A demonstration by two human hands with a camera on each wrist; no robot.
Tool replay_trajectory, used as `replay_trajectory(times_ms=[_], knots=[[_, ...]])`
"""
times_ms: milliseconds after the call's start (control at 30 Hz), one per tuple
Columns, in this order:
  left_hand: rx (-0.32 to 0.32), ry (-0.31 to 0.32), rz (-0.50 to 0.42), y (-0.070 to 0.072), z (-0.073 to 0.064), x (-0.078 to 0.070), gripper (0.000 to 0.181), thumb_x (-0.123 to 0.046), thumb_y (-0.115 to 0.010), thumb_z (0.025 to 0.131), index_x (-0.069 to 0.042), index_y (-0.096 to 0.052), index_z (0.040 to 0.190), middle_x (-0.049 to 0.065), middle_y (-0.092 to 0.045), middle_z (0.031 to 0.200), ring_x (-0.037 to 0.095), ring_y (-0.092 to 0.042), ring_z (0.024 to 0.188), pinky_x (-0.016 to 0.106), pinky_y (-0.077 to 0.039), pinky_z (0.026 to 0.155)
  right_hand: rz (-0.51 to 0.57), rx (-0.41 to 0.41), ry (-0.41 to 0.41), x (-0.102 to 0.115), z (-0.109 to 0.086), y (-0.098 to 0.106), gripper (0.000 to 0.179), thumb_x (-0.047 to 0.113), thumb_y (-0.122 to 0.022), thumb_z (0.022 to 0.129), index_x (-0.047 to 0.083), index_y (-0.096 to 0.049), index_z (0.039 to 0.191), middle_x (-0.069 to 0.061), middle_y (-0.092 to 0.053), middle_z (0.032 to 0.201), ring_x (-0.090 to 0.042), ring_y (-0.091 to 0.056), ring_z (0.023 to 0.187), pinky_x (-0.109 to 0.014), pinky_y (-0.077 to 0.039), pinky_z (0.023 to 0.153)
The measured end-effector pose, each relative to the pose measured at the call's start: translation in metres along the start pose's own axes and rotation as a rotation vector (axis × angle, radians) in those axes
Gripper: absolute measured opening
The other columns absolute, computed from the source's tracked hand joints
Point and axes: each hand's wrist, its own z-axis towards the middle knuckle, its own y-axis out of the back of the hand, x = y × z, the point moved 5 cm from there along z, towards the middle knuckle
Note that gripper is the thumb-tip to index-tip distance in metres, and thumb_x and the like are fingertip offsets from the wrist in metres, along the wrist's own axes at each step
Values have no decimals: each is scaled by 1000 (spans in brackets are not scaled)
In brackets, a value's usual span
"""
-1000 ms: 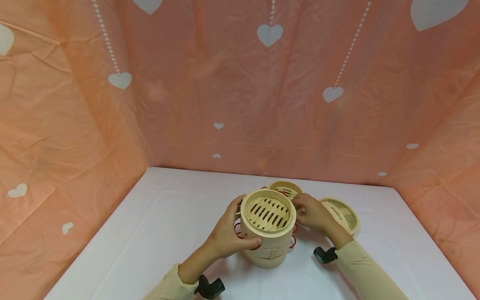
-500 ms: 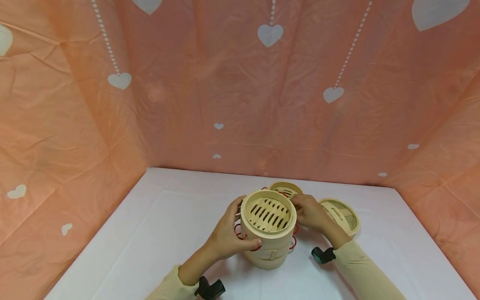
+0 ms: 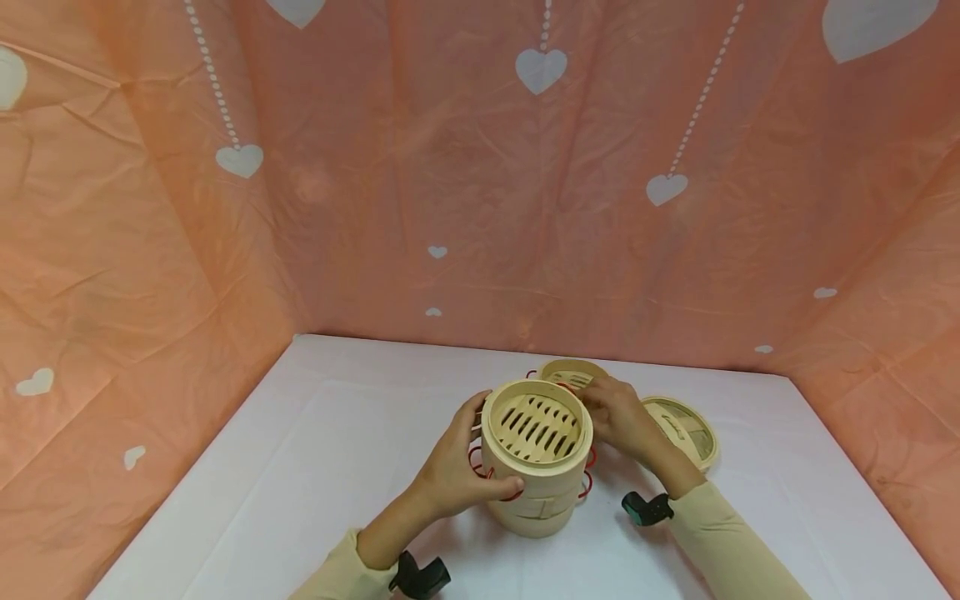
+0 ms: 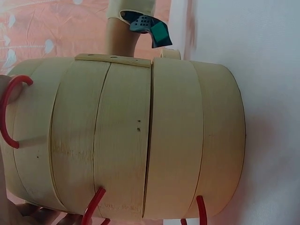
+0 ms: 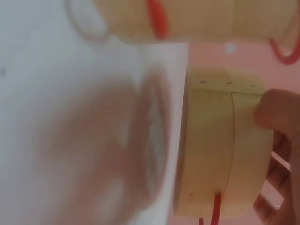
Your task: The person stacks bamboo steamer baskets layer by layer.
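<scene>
In the head view my left hand (image 3: 453, 471) grips the side of an upright stack of bamboo steamer baskets (image 3: 536, 487), thumb across its front. Slats show in the open top basket, and red cord loops hang from the sides. The left wrist view shows the stack (image 4: 122, 136) close up, with fingertips (image 4: 37, 214) at its lower left. Behind the stack, my right hand (image 3: 618, 421) holds another steamer basket (image 3: 573, 367) by its rim. That basket (image 5: 211, 150) is raised off the table in the right wrist view, its shadow apart from it; the thumb (image 5: 276, 110) presses its wall.
A round bamboo steamer lid (image 3: 686, 429) lies to the right, beyond my right forearm. White cloth covers the table (image 3: 337, 442). Orange-pink curtains (image 3: 480, 208) with white hearts stand at the back and both sides.
My right hand has risen slightly, and the far basket has come up with it. The left hand and the stack stay in place.
</scene>
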Motion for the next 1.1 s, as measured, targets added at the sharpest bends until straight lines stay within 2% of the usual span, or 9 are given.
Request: replay_trajectory(times_ms=[167, 433, 733, 1100], knots=[[1, -1, -10, 0, 0, 0, 104, -35, -88, 62, -26, -28, 147, -11, -44, 140, 13, -45, 130, 40, -44, 105, -12, -43, -46, 5, 3, 10, 24, 14, -81, 72, 14, -70, 94, 4, -61, 82, -12, -54, 80, -37, -41, 75], [4, -4, -11, 0, 0, -2, 105, -35, -88, 62, -25, -27, 147, -10, -44, 140, 14, -45, 131, 41, -44, 105, -17, -121, -7, 16, 11, 24, 22, 9, -79, 72, 12, -69, 92, 2, -61, 82, -15, -55, 79, -38, -40, 72], [3, 5, -11, 0, 0, 0, 105, -35, -88, 62, -25, -28, 147, -10, -44, 139, 12, -45, 130, 41, -44, 105, -69, -128, -18, 23, 14, 32, 21, 10, -78, 72, 12, -69, 91, 1, -60, 83, -17, -54, 81, -43, -39, 75], [1, 6, -23, 1, 0, -2, 104, -34, -89, 62, -25, -28, 147, -11, -44, 139, 11, -44, 131, 41, -44, 105, -49, -158, -59, 24, 15, 40, 23, 8, -75, 73, 10, -69, 94, -2, -61, 87, -20, -54, 85, -44, -38, 77]])
